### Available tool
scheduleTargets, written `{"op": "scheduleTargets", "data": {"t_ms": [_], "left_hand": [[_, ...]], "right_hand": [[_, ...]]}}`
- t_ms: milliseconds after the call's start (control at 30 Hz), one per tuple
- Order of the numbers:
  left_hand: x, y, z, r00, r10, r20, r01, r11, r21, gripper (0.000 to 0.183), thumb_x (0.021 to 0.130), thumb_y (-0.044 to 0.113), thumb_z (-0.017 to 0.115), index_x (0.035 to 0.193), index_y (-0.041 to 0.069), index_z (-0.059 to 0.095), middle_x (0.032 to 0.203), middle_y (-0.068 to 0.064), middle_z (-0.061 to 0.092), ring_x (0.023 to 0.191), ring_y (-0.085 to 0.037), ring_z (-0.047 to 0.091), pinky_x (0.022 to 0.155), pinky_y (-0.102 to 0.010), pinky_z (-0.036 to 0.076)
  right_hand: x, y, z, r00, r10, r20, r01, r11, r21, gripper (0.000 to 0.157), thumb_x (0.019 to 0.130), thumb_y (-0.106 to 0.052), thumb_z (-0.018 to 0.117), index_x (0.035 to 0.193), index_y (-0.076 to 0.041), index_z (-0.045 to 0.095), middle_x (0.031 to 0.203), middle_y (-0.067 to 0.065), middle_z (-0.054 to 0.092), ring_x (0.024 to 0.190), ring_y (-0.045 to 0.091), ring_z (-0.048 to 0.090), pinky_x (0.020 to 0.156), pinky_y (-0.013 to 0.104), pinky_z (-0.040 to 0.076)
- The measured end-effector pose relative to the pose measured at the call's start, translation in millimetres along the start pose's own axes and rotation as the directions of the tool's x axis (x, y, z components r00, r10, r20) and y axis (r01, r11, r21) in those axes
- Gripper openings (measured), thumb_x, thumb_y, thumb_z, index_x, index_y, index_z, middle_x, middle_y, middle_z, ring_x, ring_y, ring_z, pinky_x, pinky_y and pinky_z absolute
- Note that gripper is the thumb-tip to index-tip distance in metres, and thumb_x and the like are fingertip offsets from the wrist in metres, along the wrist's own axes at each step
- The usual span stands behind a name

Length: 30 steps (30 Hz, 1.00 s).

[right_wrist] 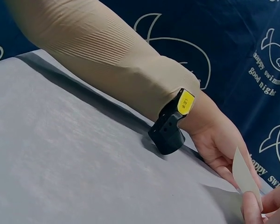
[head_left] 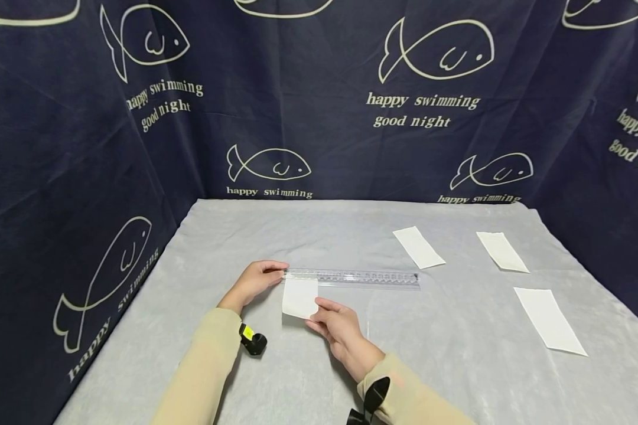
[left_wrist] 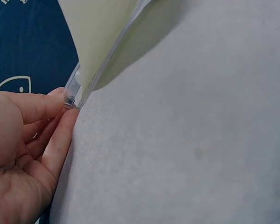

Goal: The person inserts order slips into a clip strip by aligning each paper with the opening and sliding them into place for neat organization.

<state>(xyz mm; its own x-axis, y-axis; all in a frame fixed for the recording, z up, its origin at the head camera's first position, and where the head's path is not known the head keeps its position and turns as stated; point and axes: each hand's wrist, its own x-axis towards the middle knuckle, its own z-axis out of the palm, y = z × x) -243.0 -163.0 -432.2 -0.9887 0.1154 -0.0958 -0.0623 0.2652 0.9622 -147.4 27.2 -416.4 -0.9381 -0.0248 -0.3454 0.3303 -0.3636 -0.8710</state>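
Observation:
In the head view, my left hand (head_left: 251, 284) pinches the left end of a clear plastic ruler (head_left: 369, 278) between thumb and fingers. A piece of white paper (head_left: 300, 300) overlaps the ruler's left part and hangs toward me, its lower edge raised over the cloth. My right hand (head_left: 342, 333) pinches that paper's right edge near the lower corner. From the left wrist, the ruler's end (left_wrist: 71, 89) shows in my fingertips, with the paper (left_wrist: 100, 32) along it. The right wrist view shows the paper (right_wrist: 245, 176) bent upward between the hands.
Three other white paper pieces lie apart on the right of the grey cloth-covered table (head_left: 446, 366): one farther back (head_left: 419, 247), one at the back right (head_left: 503, 252) and one nearer (head_left: 550, 321). Dark fish-print curtains (head_left: 340, 130) enclose the back and sides.

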Motion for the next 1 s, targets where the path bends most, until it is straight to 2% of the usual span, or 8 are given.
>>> {"op": "scheduleTargets", "data": {"t_ms": [433, 1000], "left_hand": [[-0.1, -0.8, -1.5, 1.0, 0.007, -0.004, -0.007, 1.0, 0.01, 0.025, 0.089, 0.001, 0.059, 0.113, -0.003, 0.065, 0.118, -0.018, 0.059, 0.105, -0.021, 0.056, 0.087, -0.029, 0.048], [-0.9, 2.0, -1.0, 1.0, 0.002, 0.001, -0.002, 1.0, 0.023, 0.025, 0.089, 0.002, 0.06, 0.113, -0.003, 0.065, 0.119, -0.017, 0.058, 0.108, -0.023, 0.055, 0.088, -0.029, 0.048]], "right_hand": [[-1.0, -3.2, -2.4, 1.0, 0.003, -0.005, -0.003, 1.0, -0.009, 0.047, 0.075, 0.022, 0.049, 0.122, 0.019, 0.048, 0.116, 0.029, 0.05, 0.072, 0.015, 0.06, 0.067, 0.025, 0.055], [0.0, -3.4, -6.3, 1.0, 0.006, -0.002, -0.006, 0.999, -0.034, 0.048, 0.076, 0.022, 0.05, 0.124, 0.018, 0.046, 0.12, 0.03, 0.048, 0.072, 0.015, 0.06, 0.068, 0.026, 0.055]]}}
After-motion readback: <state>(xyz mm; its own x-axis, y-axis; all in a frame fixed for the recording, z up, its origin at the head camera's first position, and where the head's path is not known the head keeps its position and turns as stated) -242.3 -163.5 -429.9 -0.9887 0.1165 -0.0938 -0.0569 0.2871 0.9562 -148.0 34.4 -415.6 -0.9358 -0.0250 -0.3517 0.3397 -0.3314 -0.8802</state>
